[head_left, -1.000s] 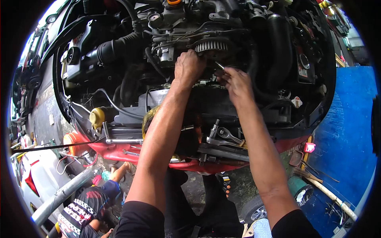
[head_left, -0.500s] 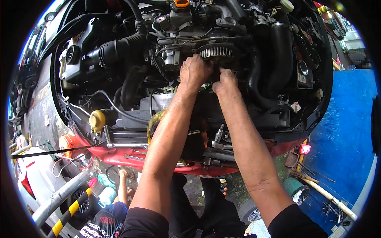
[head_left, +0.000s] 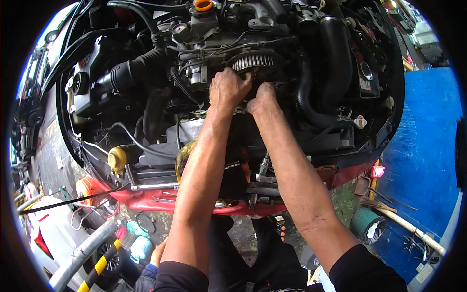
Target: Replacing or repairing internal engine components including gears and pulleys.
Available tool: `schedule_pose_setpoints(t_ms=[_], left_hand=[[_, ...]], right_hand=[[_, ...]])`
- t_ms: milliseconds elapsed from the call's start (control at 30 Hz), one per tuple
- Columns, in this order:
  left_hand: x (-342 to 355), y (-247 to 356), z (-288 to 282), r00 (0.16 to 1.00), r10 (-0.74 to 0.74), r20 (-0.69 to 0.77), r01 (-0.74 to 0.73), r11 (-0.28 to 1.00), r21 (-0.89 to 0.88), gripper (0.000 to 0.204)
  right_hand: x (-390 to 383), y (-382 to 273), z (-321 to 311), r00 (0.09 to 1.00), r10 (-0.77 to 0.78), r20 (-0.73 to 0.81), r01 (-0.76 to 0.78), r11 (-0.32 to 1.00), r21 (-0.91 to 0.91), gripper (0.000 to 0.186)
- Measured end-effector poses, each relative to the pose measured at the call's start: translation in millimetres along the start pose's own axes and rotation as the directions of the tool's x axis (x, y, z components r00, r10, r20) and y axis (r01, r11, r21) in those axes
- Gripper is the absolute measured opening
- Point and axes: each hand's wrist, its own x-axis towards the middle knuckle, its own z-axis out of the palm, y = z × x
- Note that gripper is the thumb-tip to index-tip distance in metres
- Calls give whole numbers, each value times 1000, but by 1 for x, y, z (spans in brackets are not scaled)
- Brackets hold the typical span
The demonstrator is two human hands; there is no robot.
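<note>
The toothed pulley (head_left: 253, 62) sits at the front of the engine, upper middle of the view, with its ribbed rim facing forward and its lower part in shadow. Handling, by judgement: rigid, likely metal, fairly heavy if loose, and possibly slick where oily. Whether it is fixed cannot be seen. Take hold at the toothed rim, from opposite sides; the ribs should give purchase, but their edges may be sharp.

The left hand (head_left: 226, 87) is at the lower left of the rim, knuckles up, fingers bent; whether they grasp anything cannot be told. The right hand (head_left: 263, 96) is just beside it, below the pulley, its fingers hidden in the dark recess; their state cannot be told.

Left of the hands hangs a thin corrugated hose (head_left: 180, 83); to the right runs a thick black hose (head_left: 305, 97). Above stands an orange cap (head_left: 203, 6).

Nearer the person, a long-handled tool (head_left: 154, 186) lies along the front edge, above the red bumper (head_left: 153, 204). A socket tool (head_left: 263, 168) is partly covered by the right forearm. A blue panel (head_left: 430, 146) lies beyond the car at right.
</note>
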Motion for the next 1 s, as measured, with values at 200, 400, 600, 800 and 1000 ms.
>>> schedule_pose_setpoints(t_ms=[200,400,600,800,1000], left_hand=[[0,4,-2,1000,-15,2,15,1000,10,54],[-1,9,-4,999,-39,37,38,999,27,55],[-1,9,-4,999,-37,17,37,999,30,58],[-2,11,-5,998,-51,19,50,998,44,56],[-4,13,-9,998,-53,14,53,998,35,56]], right_hand=[[-11,4,11,981,-187,-59,187,982,-21,32],[-7,5,10,977,-189,-101,189,982,-2,35],[-2,3,10,996,-86,-31,90,980,176,36],[4,1,3,997,-53,47,45,986,162,36],[8,6,2,989,-146,7,144,982,122,37]])
